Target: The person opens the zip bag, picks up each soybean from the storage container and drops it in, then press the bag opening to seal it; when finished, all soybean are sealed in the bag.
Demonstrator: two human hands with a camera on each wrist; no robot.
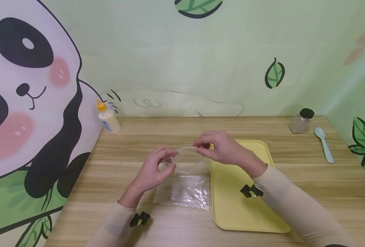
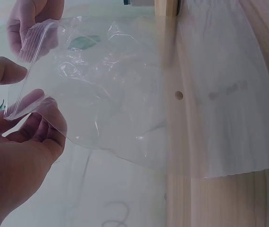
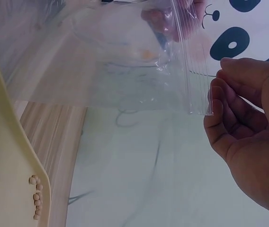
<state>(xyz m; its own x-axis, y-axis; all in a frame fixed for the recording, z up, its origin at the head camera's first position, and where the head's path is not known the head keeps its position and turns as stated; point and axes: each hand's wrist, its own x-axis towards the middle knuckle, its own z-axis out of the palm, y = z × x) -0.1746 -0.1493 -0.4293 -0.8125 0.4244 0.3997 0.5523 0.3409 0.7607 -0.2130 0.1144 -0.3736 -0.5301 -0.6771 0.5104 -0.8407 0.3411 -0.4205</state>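
Note:
A clear zip-lock bag [image 1: 184, 192] hangs between both hands, its lower part reaching down to the wooden tabletop. Its zip mouth is parted into an oval. At the mouth's right end, my right hand [image 1: 222, 147] pinches the zip edge between thumb and fingertips; the right wrist view shows those fingertips at the ribbed strip [image 3: 196, 80]. My left hand [image 1: 153, 169] holds the opposite end, thumb and fingers apart around the mouth's edge. In the left wrist view, its curled fingers [image 2: 47, 116] show partly through the plastic.
Right of the bag lies a yellow tray [image 1: 241, 212], with several small tan balls [image 3: 37, 197] near its rim. A glue-style bottle with an orange cap [image 1: 108, 120] stands back left. At the back right are a black-lidded jar [image 1: 300, 122] and a pale blue spoon [image 1: 325, 145].

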